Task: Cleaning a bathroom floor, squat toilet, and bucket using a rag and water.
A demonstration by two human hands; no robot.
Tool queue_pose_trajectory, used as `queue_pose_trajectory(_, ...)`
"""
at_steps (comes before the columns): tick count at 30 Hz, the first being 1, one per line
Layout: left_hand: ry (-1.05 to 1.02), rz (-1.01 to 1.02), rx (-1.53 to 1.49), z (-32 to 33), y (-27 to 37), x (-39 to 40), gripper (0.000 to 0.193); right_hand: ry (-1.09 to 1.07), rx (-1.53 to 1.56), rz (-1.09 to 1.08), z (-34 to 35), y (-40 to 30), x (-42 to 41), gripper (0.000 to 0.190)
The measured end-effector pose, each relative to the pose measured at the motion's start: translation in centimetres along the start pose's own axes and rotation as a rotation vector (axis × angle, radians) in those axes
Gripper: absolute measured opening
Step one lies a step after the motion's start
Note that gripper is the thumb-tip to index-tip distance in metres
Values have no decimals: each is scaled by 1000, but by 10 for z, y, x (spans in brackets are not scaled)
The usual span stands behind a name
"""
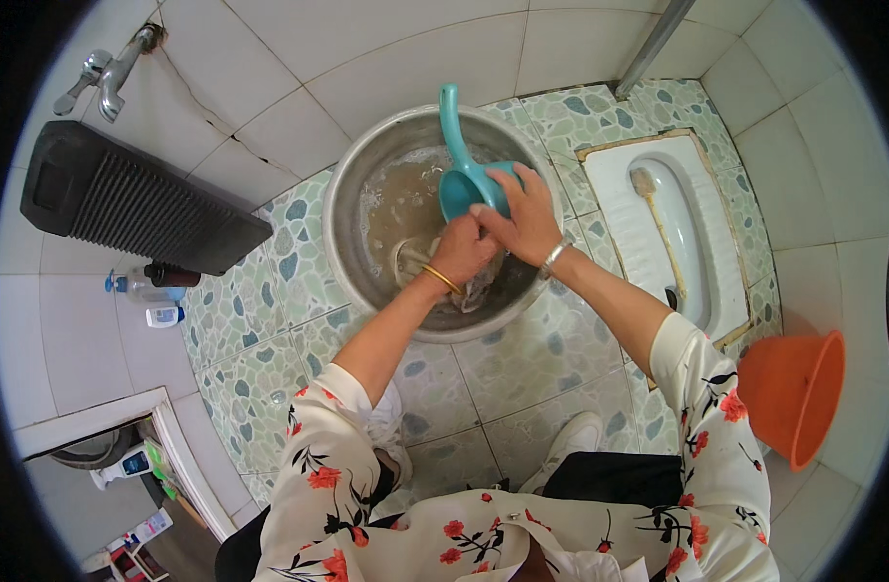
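A large metal basin (333, 218) holds cloudy, foamy water in front of me. Over it, my right hand (524, 218) has its fingers around the cup of a teal plastic dipper (491, 185), whose handle points away from me past the far rim. My left hand (462, 251) is curled close to the dipper's near edge, touching my right thumb. Wet greyish material (480, 287), apparently cloth, lies under and beside the left hand. A pale rounded piece (409, 260) shows at the water's surface left of it. The left fingertips are hidden.
A black washboard (153, 200) leans at the left wall below a metal tap (113, 76). Bottles (165, 316) stand beside it. On the right are a squat toilet (608, 189) with a brush (659, 218) in it and an orange bucket (786, 393). Patterned tiles (531, 364) cover the floor.
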State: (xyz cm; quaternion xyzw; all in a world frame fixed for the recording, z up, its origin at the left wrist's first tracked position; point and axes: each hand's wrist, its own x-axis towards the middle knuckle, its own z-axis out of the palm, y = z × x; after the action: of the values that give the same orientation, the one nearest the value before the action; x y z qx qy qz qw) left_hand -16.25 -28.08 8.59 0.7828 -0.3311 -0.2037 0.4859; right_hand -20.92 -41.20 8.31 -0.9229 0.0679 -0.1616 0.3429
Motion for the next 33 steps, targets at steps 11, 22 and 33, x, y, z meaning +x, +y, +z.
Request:
queue_pose_trajectory(11, -140, 238, 481, 23, -33, -12, 37, -485, -267, 119, 11, -2, 68, 35)
queue_pose_trajectory(22, 220, 90, 22, 30, -11, -1, 21, 168, -172, 43, 29, 0, 11, 46)
queue_pose_trajectory(33, -187, 57, 202, 20, -36, -13, 33, -351, -202, 224, 24, -11, 28, 47)
